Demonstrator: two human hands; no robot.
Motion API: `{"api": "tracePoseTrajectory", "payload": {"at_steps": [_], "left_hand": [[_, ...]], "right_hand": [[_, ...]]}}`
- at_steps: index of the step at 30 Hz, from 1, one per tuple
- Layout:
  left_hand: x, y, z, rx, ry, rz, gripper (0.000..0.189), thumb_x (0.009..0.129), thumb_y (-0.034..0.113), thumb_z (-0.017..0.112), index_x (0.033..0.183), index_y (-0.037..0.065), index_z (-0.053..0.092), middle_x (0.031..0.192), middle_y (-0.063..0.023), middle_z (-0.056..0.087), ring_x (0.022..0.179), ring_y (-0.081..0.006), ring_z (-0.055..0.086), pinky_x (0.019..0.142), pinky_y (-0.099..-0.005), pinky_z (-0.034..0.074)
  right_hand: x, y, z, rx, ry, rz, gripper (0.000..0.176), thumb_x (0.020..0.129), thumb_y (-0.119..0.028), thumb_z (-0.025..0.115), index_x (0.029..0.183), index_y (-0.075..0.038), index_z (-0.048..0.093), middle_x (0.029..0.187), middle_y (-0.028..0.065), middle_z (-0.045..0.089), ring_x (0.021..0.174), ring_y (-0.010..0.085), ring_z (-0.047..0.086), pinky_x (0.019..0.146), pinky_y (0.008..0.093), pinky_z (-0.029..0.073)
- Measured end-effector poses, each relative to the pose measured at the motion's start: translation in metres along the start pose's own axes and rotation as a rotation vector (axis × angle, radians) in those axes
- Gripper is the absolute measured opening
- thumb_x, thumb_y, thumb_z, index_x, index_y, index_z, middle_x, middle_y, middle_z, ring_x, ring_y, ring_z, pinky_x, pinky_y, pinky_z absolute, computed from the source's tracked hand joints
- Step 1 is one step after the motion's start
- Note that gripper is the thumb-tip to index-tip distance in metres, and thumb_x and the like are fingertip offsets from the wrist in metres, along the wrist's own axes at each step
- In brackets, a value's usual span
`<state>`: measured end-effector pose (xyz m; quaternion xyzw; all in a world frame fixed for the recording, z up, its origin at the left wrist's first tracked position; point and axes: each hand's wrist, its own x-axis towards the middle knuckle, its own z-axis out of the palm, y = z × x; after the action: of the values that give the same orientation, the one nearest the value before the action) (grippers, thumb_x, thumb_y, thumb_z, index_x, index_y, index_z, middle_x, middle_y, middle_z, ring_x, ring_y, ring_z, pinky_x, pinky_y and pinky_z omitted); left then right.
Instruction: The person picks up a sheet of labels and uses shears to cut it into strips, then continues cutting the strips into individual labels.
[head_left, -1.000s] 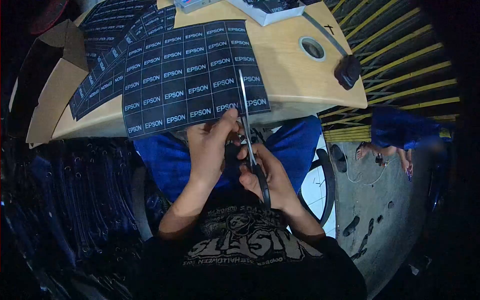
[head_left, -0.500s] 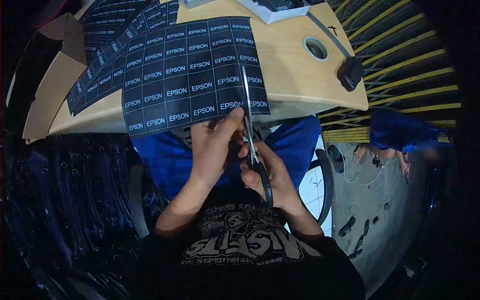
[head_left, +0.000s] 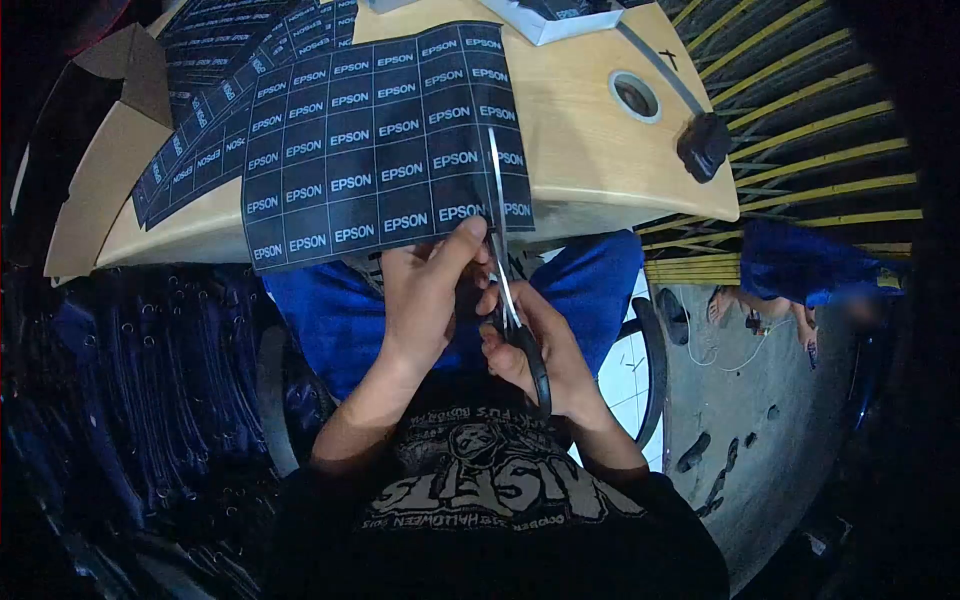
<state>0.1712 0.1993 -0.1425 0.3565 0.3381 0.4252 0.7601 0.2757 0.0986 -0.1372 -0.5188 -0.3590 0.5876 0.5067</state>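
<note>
My left hand [head_left: 430,290] pinches the near edge of a black sheet printed with rows of EPSON labels [head_left: 355,140], thumb on top and fingers beneath. In my right hand [head_left: 545,350] is a pair of scissors [head_left: 503,250] with black handles. Its long silver blade lies over the sheet, pointing away from me along the line left of the last column of labels. The lower blade is hidden under the sheet. Both hands are close together above my lap, just off the table's near edge.
More printed sheets [head_left: 200,150] and an open cardboard box [head_left: 110,170] are at the left of the wooden table [head_left: 585,150]. A white box [head_left: 560,25] and a dark object on a strap [head_left: 703,145] sit to the right. Another person [head_left: 810,265] is at the far right.
The sheet's far edge has risen slightly and its right side has shifted a little left. The scissors have barely moved; both hands keep their holds.
</note>
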Motion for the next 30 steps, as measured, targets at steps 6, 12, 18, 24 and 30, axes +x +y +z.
{"api": "tracePoseTrajectory", "payload": {"at_steps": [6,12,18,24,30], "left_hand": [[-0.0017,0.0,0.0012,-0.016,-0.008,-0.013,0.012,0.089,0.012,0.054,0.085,0.001,0.054,0.071,-0.0059,0.054,0.06,-0.0145,0.057,0.041,-0.0247,0.043],[-0.0008,0.0004,0.0038,-0.06,0.008,0.021,0.011,0.087,0.012,0.058,0.086,0.001,0.055,0.071,-0.0041,0.054,0.059,-0.0138,0.056,0.042,-0.0247,0.043],[-0.0024,0.0006,0.0046,-0.063,0.005,-0.01,0.011,0.086,0.012,0.059,0.087,0.001,0.056,0.072,-0.0052,0.055,0.06,-0.0138,0.056,0.043,-0.0241,0.044],[-0.0036,0.0028,0.0049,-0.076,-0.023,0.009,0.01,0.086,0.011,0.059,0.087,0.001,0.056,0.073,-0.0056,0.056,0.06,-0.0127,0.056,0.044,-0.0241,0.044],[-0.0048,0.0026,0.0061,-0.047,0.01,0.042,0.01,0.085,0.01,0.061,0.088,0.001,0.057,0.072,-0.0046,0.056,0.062,-0.0117,0.056,0.048,-0.0233,0.045]], "right_hand": [[0.0016,0.0052,-0.004,-0.033,-0.022,-0.031,0.052,0.073,-0.035,0.076,0.105,-0.006,0.048,0.072,-0.0037,0.045,0.063,0.0044,0.04,0.057,0.019,0.034],[0.0024,0.0035,-0.0047,-0.012,-0.028,-0.032,0.05,0.073,-0.031,0.077,0.105,-0.006,0.048,0.073,-0.003,0.046,0.065,0.0048,0.042,0.058,0.0192,0.035],[0.0022,0.0008,-0.003,-0.007,-0.003,-0.028,0.053,0.071,-0.032,0.078,0.106,-0.005,0.048,0.077,-0.0015,0.047,0.069,0.006,0.043,0.063,0.0199,0.037],[0.0034,0.0013,-0.0036,-0.011,-0.001,-0.025,0.055,0.071,-0.035,0.078,0.106,-0.005,0.048,0.077,-0.0011,0.048,0.069,0.0071,0.044,0.063,0.0211,0.038],[0.0045,0.0031,-0.0056,-0.047,-0.025,-0.052,0.055,0.071,-0.036,0.078,0.105,-0.005,0.048,0.075,-0.0005,0.048,0.069,0.0073,0.045,0.062,0.0213,0.038]]}}
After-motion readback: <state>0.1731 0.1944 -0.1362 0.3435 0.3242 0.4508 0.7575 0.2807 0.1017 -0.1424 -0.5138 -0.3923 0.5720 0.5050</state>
